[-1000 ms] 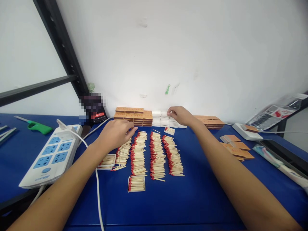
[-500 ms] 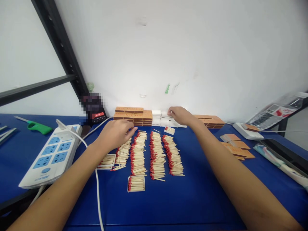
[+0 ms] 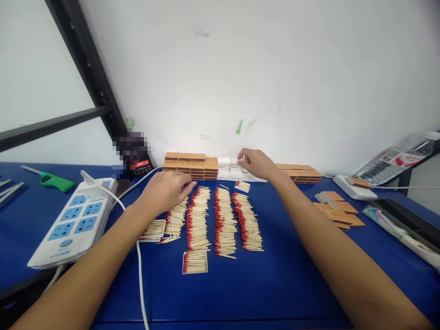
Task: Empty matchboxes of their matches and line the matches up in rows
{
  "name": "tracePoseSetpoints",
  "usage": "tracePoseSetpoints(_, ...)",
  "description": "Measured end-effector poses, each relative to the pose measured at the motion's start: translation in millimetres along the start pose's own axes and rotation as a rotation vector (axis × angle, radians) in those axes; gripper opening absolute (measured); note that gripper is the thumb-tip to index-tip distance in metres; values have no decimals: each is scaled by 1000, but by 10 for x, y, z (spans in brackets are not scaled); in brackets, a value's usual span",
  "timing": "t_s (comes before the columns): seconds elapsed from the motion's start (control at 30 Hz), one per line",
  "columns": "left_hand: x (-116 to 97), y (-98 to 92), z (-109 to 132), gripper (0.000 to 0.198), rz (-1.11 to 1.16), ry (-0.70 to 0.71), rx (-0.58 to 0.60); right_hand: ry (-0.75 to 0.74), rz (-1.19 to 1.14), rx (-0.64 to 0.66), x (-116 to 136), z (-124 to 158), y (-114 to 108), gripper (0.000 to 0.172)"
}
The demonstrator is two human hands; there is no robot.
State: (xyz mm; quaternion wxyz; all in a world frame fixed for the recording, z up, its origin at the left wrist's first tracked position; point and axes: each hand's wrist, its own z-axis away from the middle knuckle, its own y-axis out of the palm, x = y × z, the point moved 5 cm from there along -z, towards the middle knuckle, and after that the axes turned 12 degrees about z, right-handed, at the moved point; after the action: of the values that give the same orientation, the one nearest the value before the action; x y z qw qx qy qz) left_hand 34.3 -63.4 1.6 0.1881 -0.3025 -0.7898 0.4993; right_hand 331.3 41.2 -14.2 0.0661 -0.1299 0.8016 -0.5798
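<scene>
The right hand [image 3: 257,163], nearly pinched by the white trays [image 3: 235,173], wants a light touch; the left hand [image 3: 167,188] curls loosely beside matches [image 3: 176,219]. I can't tell what either holds.

- Four rows of matches [image 3: 225,224] lay across the bench [image 3: 275,284].
- A filled tray [image 3: 195,262] sat before the second row from left; another [image 3: 154,229] lay left of the first.
- Behind, a tray stack [image 3: 235,174] stood between matchbox stacks [image 3: 190,169].
- Far left lay a power strip [image 3: 74,220].
</scene>
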Motion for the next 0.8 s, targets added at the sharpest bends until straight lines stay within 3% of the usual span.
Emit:
tracePoseSetpoints(0.27,3,-7,0,39,12,-14,8,11,38,32,57,32,-159,14)
tracePoseSetpoints(0.33,7,-2,-2,39,15,-14,9,2,47,130,87,61,-220,17)
tracePoseSetpoints(0.5,19,30,-2,40,15,-21,23,72,3,662,122,224,-124,29)
tracePoseSetpoints(0.8,22,32,-4,40,27,-21,37,62,18,759,163,256,-14,50)
